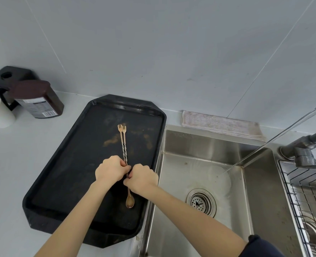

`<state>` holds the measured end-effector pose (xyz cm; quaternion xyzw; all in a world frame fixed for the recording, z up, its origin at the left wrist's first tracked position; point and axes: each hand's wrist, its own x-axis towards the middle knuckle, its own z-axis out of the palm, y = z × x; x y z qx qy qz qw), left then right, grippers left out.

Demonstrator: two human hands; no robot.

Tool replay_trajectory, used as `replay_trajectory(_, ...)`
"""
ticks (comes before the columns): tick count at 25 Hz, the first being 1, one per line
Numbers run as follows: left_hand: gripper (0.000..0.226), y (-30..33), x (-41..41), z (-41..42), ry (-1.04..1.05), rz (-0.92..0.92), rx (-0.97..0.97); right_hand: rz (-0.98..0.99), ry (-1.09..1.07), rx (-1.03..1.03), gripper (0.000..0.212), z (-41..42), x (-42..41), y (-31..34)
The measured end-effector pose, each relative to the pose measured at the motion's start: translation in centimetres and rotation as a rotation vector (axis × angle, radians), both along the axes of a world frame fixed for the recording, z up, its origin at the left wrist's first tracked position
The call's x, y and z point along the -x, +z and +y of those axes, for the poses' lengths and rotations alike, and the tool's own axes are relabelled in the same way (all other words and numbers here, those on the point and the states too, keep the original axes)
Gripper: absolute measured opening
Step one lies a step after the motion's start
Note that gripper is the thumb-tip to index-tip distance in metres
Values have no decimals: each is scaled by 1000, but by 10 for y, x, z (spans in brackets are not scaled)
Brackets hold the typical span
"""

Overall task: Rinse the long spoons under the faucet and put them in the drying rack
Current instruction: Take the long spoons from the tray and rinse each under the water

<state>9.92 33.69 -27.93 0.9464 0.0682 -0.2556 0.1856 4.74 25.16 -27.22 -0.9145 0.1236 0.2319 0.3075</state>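
Spoons [124, 145] — two long, thin metal ones with twisted shafts, a small fork at the far end and a bowl at the near end — lie side by side, touching, over the black tray [60, 175] on the counter left of the sink [255, 182]. The left hand [110, 170] and right hand [142, 178] meet at mid-shaft, fingers curled and pressed onto the pair; whether each hand pinches one spoon or both is hidden by the knuckles. I would judge these light and stiff, unlikely to bend, yet awkward: long, narrow, and likely to pivot or slide against each other if gripped at one point only. The twisted section gives the fingers something to bite on, so holding there, near the balance point, seems soundest — the smooth bowl end would be slipperier once wet. Water runs from the faucet [305, 154] into the basin on the right, and the wire drying rack [302, 186] sits just beyond it, at the far right edge.
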Motion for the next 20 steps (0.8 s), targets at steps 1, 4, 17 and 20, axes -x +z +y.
replay_trajectory(1, 13, 1, 1, 0, 25, 6, 60, 14, -27, -22, 28, -2, 0, 1)
replay_trajectory(4, 19, 6, 7, -3, 74, -1, 206, 17, -76, -88, 21, -9, 5, 0)
replay_trajectory(17, 8, 34, 47, -53, 100, -50, 623, -140, -225, -197, 18, -67, 55, 16)
replay_trajectory(20, 11, 36, 62, -82, 60, -55, 693, -149, -311, -155, 18, -95, 78, 15)
